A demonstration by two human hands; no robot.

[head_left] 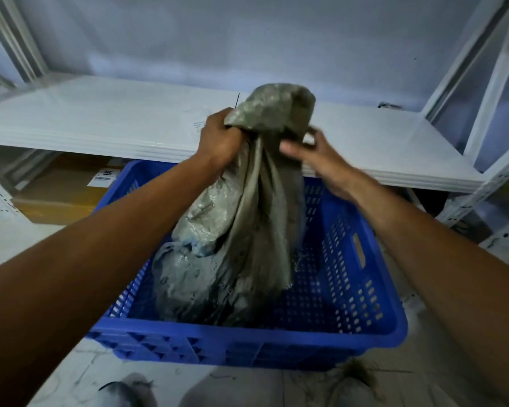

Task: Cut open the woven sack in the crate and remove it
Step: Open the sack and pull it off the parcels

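A grey-green woven sack point(265, 195) rises out of a blue perforated plastic crate point(353, 277) on the floor. Its gathered top bunches above my hands, and its lower part rests on the crate floor with crinkled plastic bags point(200, 230) showing against its left side. My left hand point(221, 139) is clenched on the sack's neck from the left. My right hand point(315, 160) is at the neck from the right, blurred, with its fingers curled at the fabric; its hold is unclear.
A white shelf board point(100, 121) runs across behind the crate, with white rack uprights point(482, 83) at the right. A cardboard box point(62, 189) with a label sits under the shelf at the left. Loose threads and my feet are on the pale floor in front.
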